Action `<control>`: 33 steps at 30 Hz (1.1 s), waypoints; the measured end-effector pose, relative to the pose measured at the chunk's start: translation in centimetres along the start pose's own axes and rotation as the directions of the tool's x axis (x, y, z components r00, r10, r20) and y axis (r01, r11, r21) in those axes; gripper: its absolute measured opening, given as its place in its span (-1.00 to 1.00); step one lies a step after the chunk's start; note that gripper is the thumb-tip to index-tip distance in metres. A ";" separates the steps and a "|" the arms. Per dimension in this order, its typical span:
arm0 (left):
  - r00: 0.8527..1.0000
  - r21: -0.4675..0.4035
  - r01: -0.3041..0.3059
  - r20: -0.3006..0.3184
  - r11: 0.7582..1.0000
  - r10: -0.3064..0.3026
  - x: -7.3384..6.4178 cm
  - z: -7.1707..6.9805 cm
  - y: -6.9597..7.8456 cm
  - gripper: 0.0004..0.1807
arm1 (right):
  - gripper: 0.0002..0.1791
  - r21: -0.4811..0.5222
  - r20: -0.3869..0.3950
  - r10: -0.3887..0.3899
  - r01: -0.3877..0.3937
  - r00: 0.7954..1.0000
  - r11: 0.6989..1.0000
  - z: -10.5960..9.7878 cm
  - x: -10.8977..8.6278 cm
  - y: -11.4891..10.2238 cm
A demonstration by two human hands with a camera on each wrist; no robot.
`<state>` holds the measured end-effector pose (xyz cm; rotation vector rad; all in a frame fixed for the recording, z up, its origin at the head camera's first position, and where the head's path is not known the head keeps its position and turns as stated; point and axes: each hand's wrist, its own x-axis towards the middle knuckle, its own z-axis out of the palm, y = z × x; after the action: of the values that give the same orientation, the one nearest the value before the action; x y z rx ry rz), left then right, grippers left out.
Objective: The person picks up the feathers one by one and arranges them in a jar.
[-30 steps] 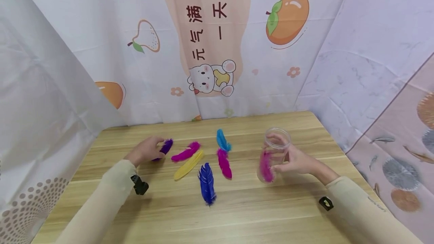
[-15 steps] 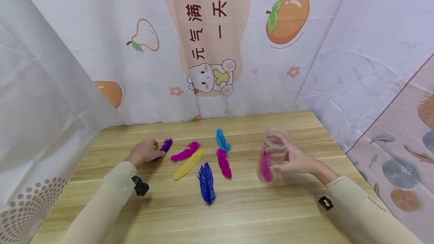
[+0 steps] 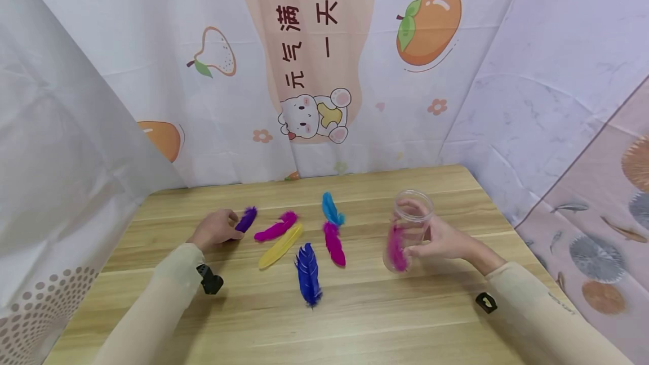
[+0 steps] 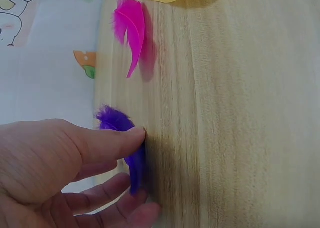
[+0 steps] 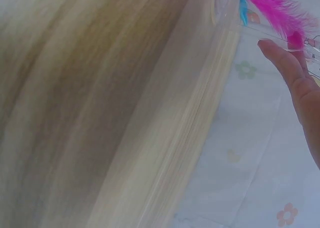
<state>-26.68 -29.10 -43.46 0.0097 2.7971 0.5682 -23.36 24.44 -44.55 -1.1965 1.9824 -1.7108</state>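
So, biggest stuff first: a printed cloth [image 3: 385, 154] is hung behind a wooden table [image 3: 365, 320]. Taking the dark-blue feather [image 3: 308, 275] as the clock's centre, a clear jar [image 3: 412, 232] is seen between 2 and 3 o'clock, on the wood, with no lid visible. It's gripped by the right hand [image 3: 440, 239], thumb on the near side, fingers wrapped round behind. Out towards 10, the left hand [image 3: 214, 227] can be spotted, with a purple feather [image 3: 246, 220] pinched between thumb and fingers; whether it's lifted off the wood can't really be told. Progress-wise, not much is done, by the look of it: only one jarred pink feather [image 3: 398, 249] can be made out in there. Besides the purple one, five are left lying outside: the dark-blue one, a yellow feather [image 3: 280, 247] between 10 and 11, an upper pink feather [image 3: 274, 231] just beside it near 11, a lower pink feather [image 3: 334, 245] between 1 and 2, and, the smallest, a light-blue feather [image 3: 330, 207] nearer 1, its fluffy end touched by the lower pink's.
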 end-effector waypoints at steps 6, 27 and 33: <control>1.000 -0.063 0.014 0.012 0.998 -0.013 -0.3 -0.1 0.6 -0.48 | 0.05 -0.032 0.000 -0.028 0.028 1.000 0.999 0.0 0.1 0.1; 1.000 -0.093 -0.019 -0.002 0.995 0.019 0.0 0.4 0.8 -0.56 | 0.04 0.019 0.016 -0.028 0.028 0.999 0.999 -0.1 -0.1 0.3; 1.000 -0.086 -0.030 -0.005 0.996 0.030 0.2 0.5 0.7 -0.58 | 0.05 0.015 0.006 -0.010 0.010 1.000 1.000 -0.1 -0.1 0.2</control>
<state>-26.82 -28.26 -43.66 0.0325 2.7781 0.6959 -23.43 24.51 -44.73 -1.2070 1.9595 -1.7216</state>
